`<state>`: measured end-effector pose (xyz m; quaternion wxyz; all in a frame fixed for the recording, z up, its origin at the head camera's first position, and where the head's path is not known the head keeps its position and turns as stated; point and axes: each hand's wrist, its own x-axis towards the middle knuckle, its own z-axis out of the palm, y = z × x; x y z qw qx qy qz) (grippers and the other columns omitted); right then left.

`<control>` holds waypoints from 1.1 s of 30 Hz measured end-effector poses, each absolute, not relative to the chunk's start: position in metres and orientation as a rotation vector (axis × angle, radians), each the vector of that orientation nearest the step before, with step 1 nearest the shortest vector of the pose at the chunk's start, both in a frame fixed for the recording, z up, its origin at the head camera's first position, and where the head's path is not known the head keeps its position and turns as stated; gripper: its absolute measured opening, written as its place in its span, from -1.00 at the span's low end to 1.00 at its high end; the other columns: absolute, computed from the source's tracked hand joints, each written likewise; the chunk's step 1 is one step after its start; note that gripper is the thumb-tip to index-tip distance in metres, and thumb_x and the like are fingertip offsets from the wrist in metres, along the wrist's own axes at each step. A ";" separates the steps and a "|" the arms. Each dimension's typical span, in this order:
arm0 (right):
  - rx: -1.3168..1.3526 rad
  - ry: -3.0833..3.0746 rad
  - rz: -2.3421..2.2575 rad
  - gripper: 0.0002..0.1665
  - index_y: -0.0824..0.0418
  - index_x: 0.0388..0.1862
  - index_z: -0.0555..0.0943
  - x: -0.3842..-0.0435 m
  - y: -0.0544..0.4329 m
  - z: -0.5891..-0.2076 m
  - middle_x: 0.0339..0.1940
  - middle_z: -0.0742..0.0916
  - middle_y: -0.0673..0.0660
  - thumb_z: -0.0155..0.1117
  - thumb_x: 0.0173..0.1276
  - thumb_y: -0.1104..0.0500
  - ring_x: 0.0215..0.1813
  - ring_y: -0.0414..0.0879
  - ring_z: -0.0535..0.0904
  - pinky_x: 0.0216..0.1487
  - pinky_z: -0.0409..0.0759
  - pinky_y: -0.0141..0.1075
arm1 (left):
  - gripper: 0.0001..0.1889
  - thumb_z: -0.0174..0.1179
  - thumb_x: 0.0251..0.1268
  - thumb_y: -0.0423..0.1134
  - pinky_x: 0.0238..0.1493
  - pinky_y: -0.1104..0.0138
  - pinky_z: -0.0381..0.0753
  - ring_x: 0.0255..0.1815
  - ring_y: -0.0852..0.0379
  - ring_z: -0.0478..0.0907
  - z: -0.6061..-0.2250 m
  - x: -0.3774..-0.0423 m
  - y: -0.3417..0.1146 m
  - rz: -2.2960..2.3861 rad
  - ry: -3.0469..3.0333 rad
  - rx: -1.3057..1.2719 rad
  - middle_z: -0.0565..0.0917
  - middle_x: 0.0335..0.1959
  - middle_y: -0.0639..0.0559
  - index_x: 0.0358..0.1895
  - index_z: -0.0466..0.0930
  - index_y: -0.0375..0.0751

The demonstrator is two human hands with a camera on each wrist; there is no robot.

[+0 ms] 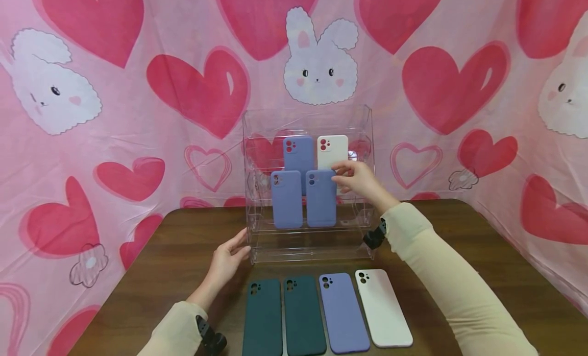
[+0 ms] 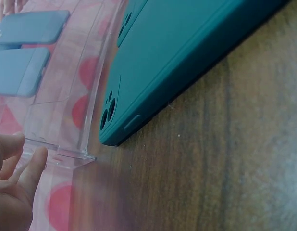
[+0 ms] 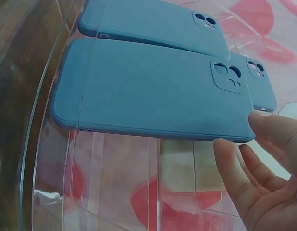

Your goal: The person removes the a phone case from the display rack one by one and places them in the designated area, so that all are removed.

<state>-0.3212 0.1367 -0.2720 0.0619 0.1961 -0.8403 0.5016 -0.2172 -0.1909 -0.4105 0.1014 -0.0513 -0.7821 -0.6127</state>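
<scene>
A clear tiered display rack (image 1: 312,255) stands on the table, holding lavender-blue phone cases and a white one. On its lower occupied tier, the right-hand lavender-blue phone case (image 1: 321,205) leans beside a matching case (image 1: 287,205). My right hand (image 1: 360,182) pinches the upper right corner of that right-hand case, thumb at its top end and fingers along its side in the right wrist view. Behind stand another lavender-blue case (image 1: 298,151) and the white case (image 1: 333,147), partly hidden by my hand. My left hand (image 1: 226,259) holds the rack's lower left side edge between thumb and fingers.
In front of the rack lie two dark green cases (image 1: 263,317) (image 1: 304,315), a lavender case (image 1: 343,312) and a white case (image 1: 383,307) in a row. A pink cloth (image 1: 197,29) with hearts and rabbits hangs behind the wooden table (image 1: 179,254).
</scene>
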 end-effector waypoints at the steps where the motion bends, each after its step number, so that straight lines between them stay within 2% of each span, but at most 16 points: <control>1: 0.592 -2.537 1.510 -0.64 0.39 0.01 0.53 -0.321 0.137 -0.272 -0.22 0.60 0.32 0.27 0.24 0.30 -0.27 0.12 0.59 -0.39 0.68 -0.18 | -0.48 0.10 0.20 -0.57 -0.14 0.24 0.61 0.01 -0.26 0.48 -0.410 -0.217 -0.191 -1.810 -2.310 -0.151 0.44 0.15 -0.29 0.26 0.36 -0.29; 7: 0.607 -2.491 1.505 -0.73 0.41 -0.10 0.53 -0.319 0.136 -0.273 -0.26 0.62 0.33 0.26 0.22 0.35 -0.28 0.10 0.59 -0.41 0.68 -0.18 | -0.48 0.10 0.20 -0.57 -0.15 0.26 0.62 0.01 -0.26 0.49 -0.411 -0.217 -0.191 -1.806 -2.310 -0.152 0.44 0.15 -0.30 0.26 0.36 -0.29; 14: 0.632 -2.447 1.532 -0.76 0.45 -0.14 0.53 -0.316 0.134 -0.273 -0.28 0.62 0.35 0.24 0.21 0.39 -0.26 0.25 0.60 -0.33 0.67 -0.07 | -0.48 0.11 0.19 -0.57 -0.15 0.27 0.62 0.01 -0.25 0.49 -0.411 -0.217 -0.191 -1.806 -2.313 -0.153 0.43 0.15 -0.31 0.26 0.36 -0.30; 23: 0.616 -2.421 1.580 -0.74 0.46 -0.11 0.54 -0.310 0.140 -0.269 -0.29 0.62 0.29 0.24 0.23 0.37 -0.32 -0.06 0.59 -0.32 0.68 -0.20 | -0.47 0.12 0.19 -0.56 -0.16 0.25 0.62 0.02 -0.25 0.48 -0.410 -0.216 -0.191 -1.779 -2.317 -0.165 0.42 0.15 -0.34 0.27 0.33 -0.32; 27: 0.617 -2.372 1.608 -0.73 0.46 -0.09 0.53 -0.304 0.145 -0.263 -0.25 0.64 0.31 0.23 0.24 0.36 -0.30 -0.09 0.60 -0.28 0.67 -0.16 | -0.47 0.11 0.19 -0.56 -0.16 0.25 0.62 0.00 -0.24 0.50 -0.411 -0.216 -0.191 -1.784 -2.318 -0.161 0.42 0.16 -0.34 0.27 0.33 -0.31; 33: 0.613 -2.374 1.576 -0.71 0.44 -0.07 0.52 -0.294 0.156 -0.254 -0.18 0.63 0.32 0.23 0.26 0.31 -0.24 -0.03 0.60 -0.22 0.66 -0.19 | -0.48 0.11 0.19 -0.57 -0.15 0.24 0.62 0.00 -0.24 0.50 -0.410 -0.217 -0.190 -1.791 -2.313 -0.152 0.43 0.15 -0.33 0.26 0.35 -0.30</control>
